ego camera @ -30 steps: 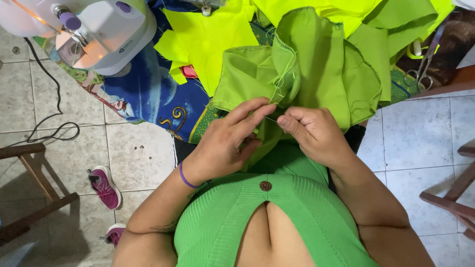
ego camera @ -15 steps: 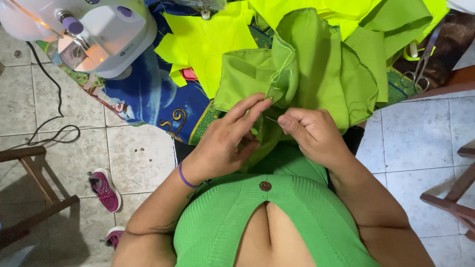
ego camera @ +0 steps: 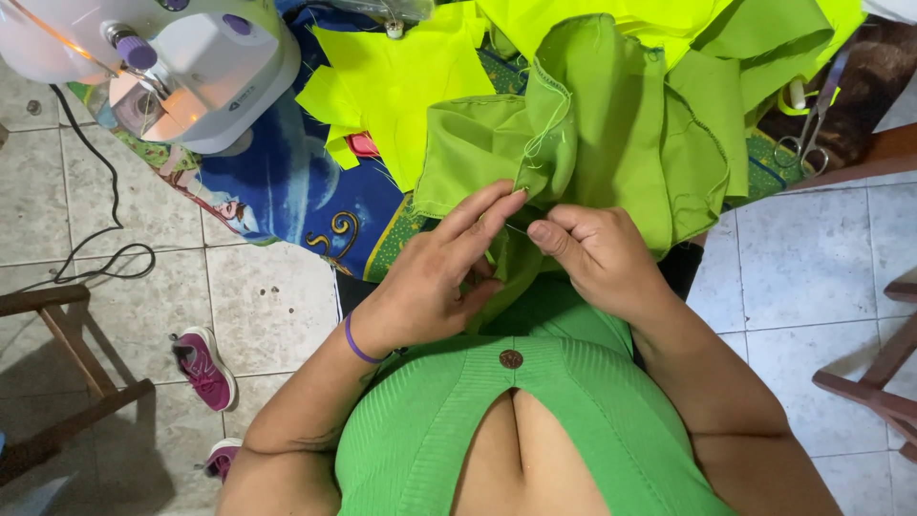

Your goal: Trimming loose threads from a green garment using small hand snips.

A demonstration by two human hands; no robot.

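Note:
A folded piece of olive-green fabric (ego camera: 611, 124) with stitched edges and loose threads hangs off the table toward my lap. My left hand (ego camera: 435, 277), a purple band at its wrist, pinches the lower edge of this fabric with fingers stretched out. Close beside it, my right hand (ego camera: 597, 253) grips the same edge between thumb and fingers. A thin dark needle-like thing shows between the two hands; I cannot tell which hand holds it. Bright yellow-green cut pieces (ego camera: 411, 86) lie behind on the table.
A small white sewing machine (ego camera: 162, 67) with its lamp lit stands at the back left on a blue printed cloth (ego camera: 287, 191). Scissors (ego camera: 812, 124) lie at the back right. A black cable (ego camera: 95, 258), pink shoes (ego camera: 202, 365) and wooden furniture legs (ego camera: 67, 382) are on the tiled floor.
Both hands stay on the fabric edge; the fingers shift slightly and the view has drifted a little. Nothing was let go.

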